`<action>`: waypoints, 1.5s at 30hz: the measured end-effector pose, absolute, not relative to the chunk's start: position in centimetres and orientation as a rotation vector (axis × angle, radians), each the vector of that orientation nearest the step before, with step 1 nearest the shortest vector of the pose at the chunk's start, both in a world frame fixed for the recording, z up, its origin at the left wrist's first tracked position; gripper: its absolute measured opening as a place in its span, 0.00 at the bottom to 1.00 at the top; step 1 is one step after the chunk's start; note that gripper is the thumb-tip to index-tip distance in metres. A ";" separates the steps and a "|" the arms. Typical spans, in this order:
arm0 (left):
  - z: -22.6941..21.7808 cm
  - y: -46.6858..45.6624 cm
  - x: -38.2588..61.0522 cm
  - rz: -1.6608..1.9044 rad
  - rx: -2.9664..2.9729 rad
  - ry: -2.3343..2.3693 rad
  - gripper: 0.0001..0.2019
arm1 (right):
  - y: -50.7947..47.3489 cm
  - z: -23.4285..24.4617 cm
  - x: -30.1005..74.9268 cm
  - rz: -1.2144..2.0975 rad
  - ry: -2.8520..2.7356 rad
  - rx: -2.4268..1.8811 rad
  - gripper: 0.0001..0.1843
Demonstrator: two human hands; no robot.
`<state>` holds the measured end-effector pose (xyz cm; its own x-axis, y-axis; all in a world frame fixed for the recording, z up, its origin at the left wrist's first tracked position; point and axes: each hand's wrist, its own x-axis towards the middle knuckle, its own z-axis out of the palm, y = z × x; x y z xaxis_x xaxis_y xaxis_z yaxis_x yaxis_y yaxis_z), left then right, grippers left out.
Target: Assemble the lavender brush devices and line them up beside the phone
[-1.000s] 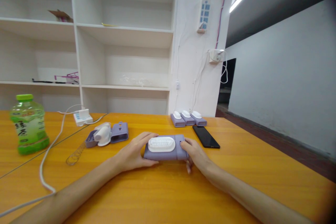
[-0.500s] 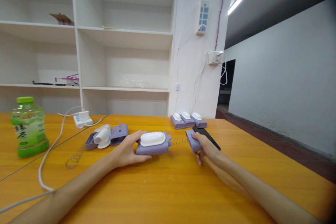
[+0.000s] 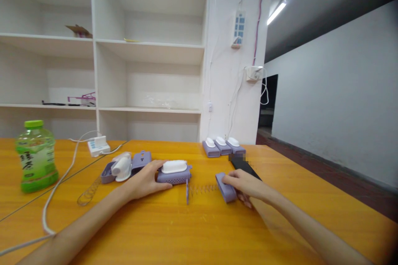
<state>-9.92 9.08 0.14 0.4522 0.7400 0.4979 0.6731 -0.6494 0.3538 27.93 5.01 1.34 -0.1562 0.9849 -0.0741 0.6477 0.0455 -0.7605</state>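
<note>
My left hand (image 3: 149, 181) is closed around one end of a purple box with holes in its side (image 3: 174, 177), which rests on the table. On its top sits a white oval brush piece (image 3: 174, 167) with bristles. Between the thumb and fingers of my right hand (image 3: 244, 183) is a purple cap (image 3: 226, 187), tilted, just above or on the table. A thin coil spring (image 3: 203, 189) stretches from this cap leftward to a small upright purple plate (image 3: 187, 191) in front of the box's right end.
Left of my left hand lie opened purple casings (image 3: 141, 160), a white part (image 3: 122, 168) and a loose spring (image 3: 89, 191). Several other things stand around: a green bottle (image 3: 35, 157), a power strip (image 3: 98, 146), three purple units (image 3: 221, 147) and a flat black object (image 3: 247, 167).
My right hand has brought the cap down and slightly left. The small plate has come away from the box's end and now stands in front of it, at the spring's left end.
</note>
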 end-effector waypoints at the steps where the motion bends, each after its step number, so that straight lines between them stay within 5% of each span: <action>1: 0.2 8.9 -9.6 1.010 2.580 1.267 0.37 | 4.8 1.5 27.6 0.830 -1.856 -1.638 0.20; 3: 0.7 8.0 -8.9 1.092 2.617 1.224 0.38 | 4.0 1.8 26.7 0.604 -1.848 -1.601 0.22; 9: 3.3 3.7 -5.6 1.042 2.821 0.854 0.19 | 0.8 1.9 21.8 -0.108 -2.192 -1.060 0.16; 14: 3.3 2.3 -3.9 0.899 2.868 0.842 0.20 | 0.2 0.6 19.0 -0.170 -2.462 -0.981 0.22; 21: 2.3 3.3 -4.7 0.758 2.774 0.925 0.27 | 1.2 0.2 20.7 -0.198 -2.471 -1.071 0.10; 27: -0.5 3.7 -3.1 0.876 2.495 0.993 0.32 | 1.3 0.1 21.2 -0.192 -2.443 -1.078 0.15; 45: 1.5 4.1 -2.2 0.752 1.840 0.831 0.21 | 1.3 -0.1 20.9 -0.310 -2.381 -0.851 0.08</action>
<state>-2.19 4.09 1.45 0.5802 0.8022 0.1408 0.2199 -0.3207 0.9213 20.88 1.31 -0.11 -0.6244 0.5032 0.5975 0.6393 0.7687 0.0207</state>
